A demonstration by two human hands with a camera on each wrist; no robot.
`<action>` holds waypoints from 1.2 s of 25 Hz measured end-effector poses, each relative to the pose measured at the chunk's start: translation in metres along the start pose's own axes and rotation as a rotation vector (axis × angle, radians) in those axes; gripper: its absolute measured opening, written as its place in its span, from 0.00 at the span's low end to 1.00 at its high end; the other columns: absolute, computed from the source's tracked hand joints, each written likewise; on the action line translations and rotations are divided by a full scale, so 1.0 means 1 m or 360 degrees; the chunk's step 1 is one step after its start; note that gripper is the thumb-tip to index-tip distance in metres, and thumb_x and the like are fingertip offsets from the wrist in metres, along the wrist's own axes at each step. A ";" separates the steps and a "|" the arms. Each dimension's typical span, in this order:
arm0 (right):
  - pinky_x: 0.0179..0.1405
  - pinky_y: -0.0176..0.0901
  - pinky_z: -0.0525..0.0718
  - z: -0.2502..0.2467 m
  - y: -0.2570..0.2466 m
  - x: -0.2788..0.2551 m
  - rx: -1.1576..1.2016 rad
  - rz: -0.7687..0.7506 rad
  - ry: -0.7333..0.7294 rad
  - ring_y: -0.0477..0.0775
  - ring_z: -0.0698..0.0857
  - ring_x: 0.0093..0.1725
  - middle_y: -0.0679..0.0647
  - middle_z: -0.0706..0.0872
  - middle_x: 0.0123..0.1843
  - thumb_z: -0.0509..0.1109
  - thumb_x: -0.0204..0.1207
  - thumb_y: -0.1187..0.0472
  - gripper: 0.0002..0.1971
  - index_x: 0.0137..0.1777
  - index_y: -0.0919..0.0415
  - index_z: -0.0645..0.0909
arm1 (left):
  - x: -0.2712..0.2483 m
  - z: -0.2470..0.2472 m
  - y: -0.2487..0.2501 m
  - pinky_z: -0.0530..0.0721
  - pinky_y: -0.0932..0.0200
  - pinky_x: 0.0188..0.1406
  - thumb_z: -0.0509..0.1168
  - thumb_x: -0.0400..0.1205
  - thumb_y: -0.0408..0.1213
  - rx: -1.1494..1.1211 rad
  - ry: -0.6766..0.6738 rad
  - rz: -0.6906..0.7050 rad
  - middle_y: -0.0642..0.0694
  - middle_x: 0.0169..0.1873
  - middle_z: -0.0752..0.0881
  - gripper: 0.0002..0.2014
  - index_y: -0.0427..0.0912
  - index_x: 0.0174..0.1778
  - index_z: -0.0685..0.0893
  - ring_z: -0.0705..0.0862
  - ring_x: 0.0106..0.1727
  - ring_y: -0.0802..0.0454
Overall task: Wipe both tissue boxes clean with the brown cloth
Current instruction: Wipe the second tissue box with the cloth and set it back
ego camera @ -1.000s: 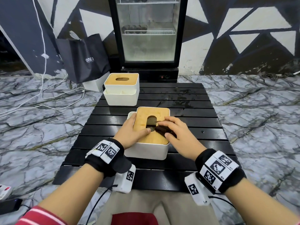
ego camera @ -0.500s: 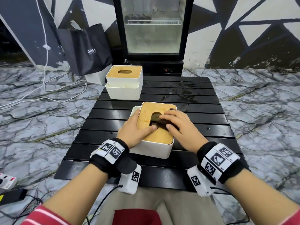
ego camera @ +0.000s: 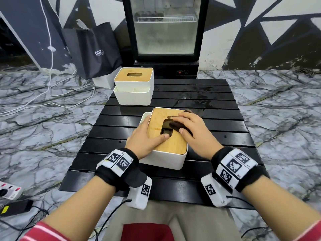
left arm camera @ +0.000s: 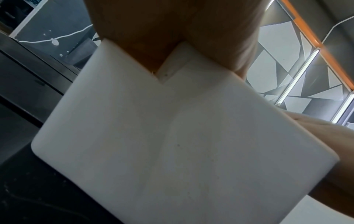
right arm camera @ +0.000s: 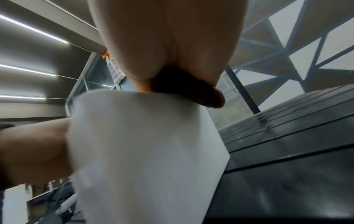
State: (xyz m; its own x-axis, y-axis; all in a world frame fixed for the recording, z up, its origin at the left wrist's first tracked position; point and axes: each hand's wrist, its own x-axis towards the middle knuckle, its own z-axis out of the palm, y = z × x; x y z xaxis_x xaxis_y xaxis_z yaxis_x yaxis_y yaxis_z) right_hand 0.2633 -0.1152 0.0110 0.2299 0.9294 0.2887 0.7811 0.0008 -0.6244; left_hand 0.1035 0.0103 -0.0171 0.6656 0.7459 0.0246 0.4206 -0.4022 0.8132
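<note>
The near tissue box [ego camera: 166, 159], white with a bamboo lid [ego camera: 156, 126], stands mid-table. My left hand [ego camera: 144, 140] grips its left side, thumb lying on the lid beside the slot. My right hand [ego camera: 192, 131] holds the dark brown cloth [ego camera: 175, 126] bunched under its fingers against the right half of the lid. In the left wrist view the left hand [left arm camera: 172, 30] sits on the box's white wall [left arm camera: 172, 136]. In the right wrist view the cloth [right arm camera: 191, 92] bulges from under the right hand [right arm camera: 168, 37] above the box [right arm camera: 143, 144]. The second tissue box [ego camera: 133, 77] stands at the far left corner.
The black slatted table [ego camera: 217, 140] has wet streaks near its far edge. Behind it stands a glass-door fridge [ego camera: 165, 32], with a black bag [ego camera: 93, 49] to its left. Cables and a power strip [ego camera: 8, 190] lie on the marble floor.
My right hand has slid the cloth away from me along the lid, from beside the slot toward the far right corner. The left hand keeps its grip on the box.
</note>
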 end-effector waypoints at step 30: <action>0.60 0.30 0.61 -0.028 -0.001 0.013 0.0004 0.0201 -0.0116 0.43 0.69 0.60 0.49 0.75 0.66 0.60 0.79 0.66 0.16 0.64 0.54 0.78 | -0.025 -0.031 0.001 0.67 0.66 0.72 0.77 0.47 0.65 -0.0142 -0.0225 0.0084 0.59 0.75 0.67 0.64 0.55 0.80 0.58 0.67 0.75 0.61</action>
State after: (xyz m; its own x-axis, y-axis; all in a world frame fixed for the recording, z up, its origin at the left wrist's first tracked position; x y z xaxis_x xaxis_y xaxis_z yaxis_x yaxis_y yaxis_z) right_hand 0.2822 -0.1134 0.0355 0.2835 0.9465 0.1540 0.7470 -0.1172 -0.6544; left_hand 0.0680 0.0072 0.0015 0.7680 0.6404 -0.0084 0.3307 -0.3853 0.8615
